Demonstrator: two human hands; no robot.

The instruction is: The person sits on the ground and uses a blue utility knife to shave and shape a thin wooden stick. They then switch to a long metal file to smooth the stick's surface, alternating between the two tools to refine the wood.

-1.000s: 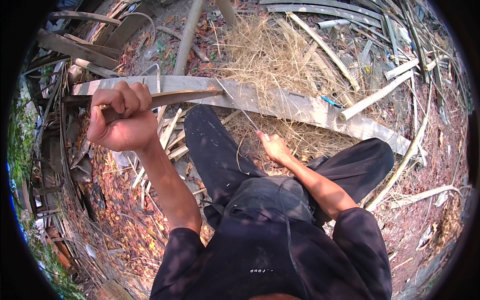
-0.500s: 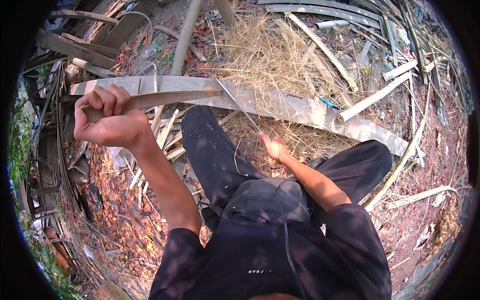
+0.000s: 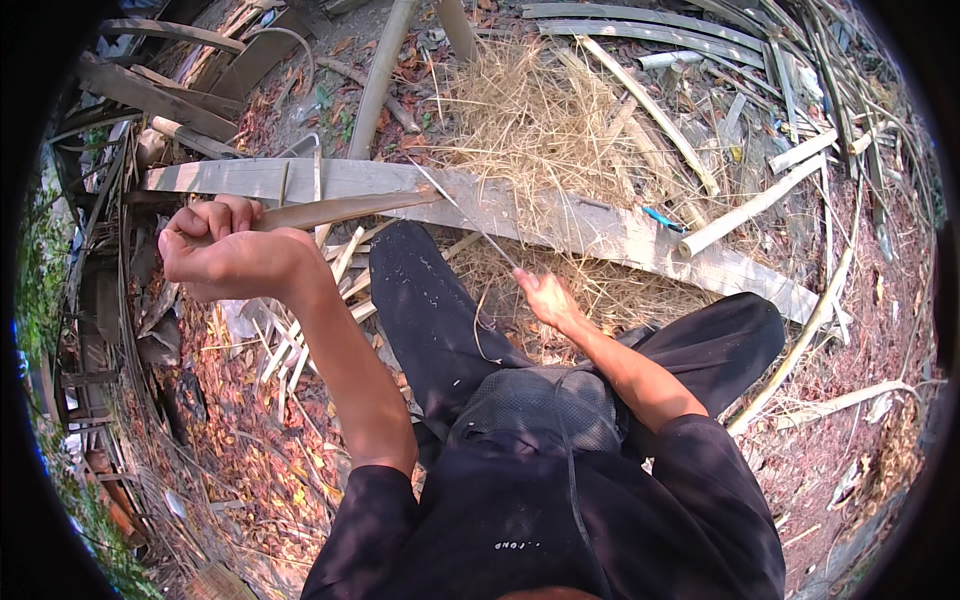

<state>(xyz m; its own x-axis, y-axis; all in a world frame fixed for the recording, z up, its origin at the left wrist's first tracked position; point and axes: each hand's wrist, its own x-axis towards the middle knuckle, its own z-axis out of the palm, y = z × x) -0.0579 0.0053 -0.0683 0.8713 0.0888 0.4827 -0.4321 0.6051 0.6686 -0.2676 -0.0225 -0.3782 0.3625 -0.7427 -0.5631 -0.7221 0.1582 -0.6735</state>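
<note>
My left hand (image 3: pixel 235 255) is closed around one end of a split piece of bamboo (image 3: pixel 350 208). The other end of that piece rests on a long grey plank (image 3: pixel 690 252) lying across in front of my legs. In my right hand (image 3: pixel 547 298) is a long, thin-bladed knife (image 3: pixel 462 213), seen nearly edge-on. Its blade slants up and left over the plank, passing close to the bamboo's far end; I cannot tell whether they touch. My right fingers hide the handle.
Dry straw-like shavings (image 3: pixel 540 120) are heaped beyond the plank. A blue-handled tool (image 3: pixel 660 218) lies on it at the right. Bamboo poles (image 3: pixel 745 207) lie farther right, pale split strips (image 3: pixel 345 262) beside my left leg, and stacked timber (image 3: pixel 150 95) at the far left.
My left hand has turned and dropped slightly, lowering its end of the bamboo. The knife's tip has shifted a little left, while my right hand has barely moved.
</note>
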